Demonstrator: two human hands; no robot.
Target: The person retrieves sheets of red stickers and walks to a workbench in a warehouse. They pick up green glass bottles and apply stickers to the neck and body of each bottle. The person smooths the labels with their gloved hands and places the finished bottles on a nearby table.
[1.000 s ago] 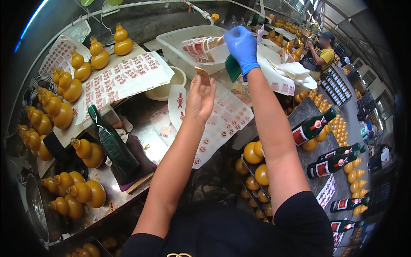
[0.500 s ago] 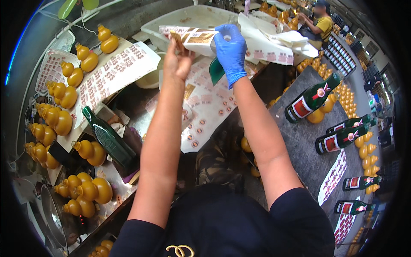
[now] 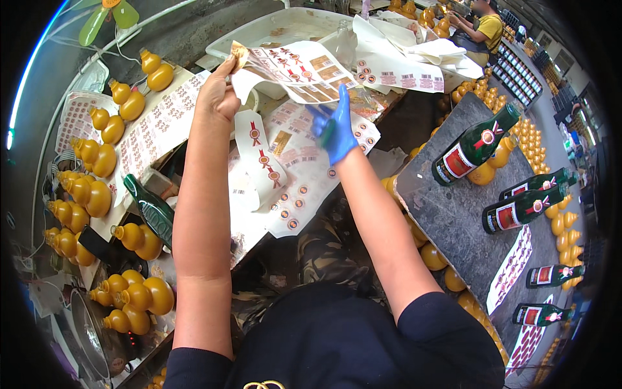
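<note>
My bare left hand (image 3: 220,94) is closed on the left edge of a printed label sheet (image 3: 295,71), fingers and thumb pinching it. The sheet hangs curled in the air. My right hand (image 3: 338,133), in a blue glove, is at the sheet's right end, index finger extended along its edge. Against that palm a dark green piece (image 3: 328,134) is held, blurred; its kind cannot be told. Below lie more label sheets (image 3: 301,188) and a curled strip of rosette labels (image 3: 257,152). A white plastic tub (image 3: 223,48) stands behind, with a clear glass bottle (image 3: 345,45) at its edge.
Amber gourd-shaped bottles (image 3: 136,295) line the left bench, beside a green bottle (image 3: 149,211) lying tilted. On the right grey board (image 3: 421,181) are several labelled green bottles (image 3: 453,163) and a label sheet (image 3: 510,269). A person in yellow (image 3: 489,29) works far right.
The sheet has spread out flatter, and my left hand has moved left with its edge. My right hand has dropped lower, its fingers parted from the sheet. The curled rosette strip has come into view.
</note>
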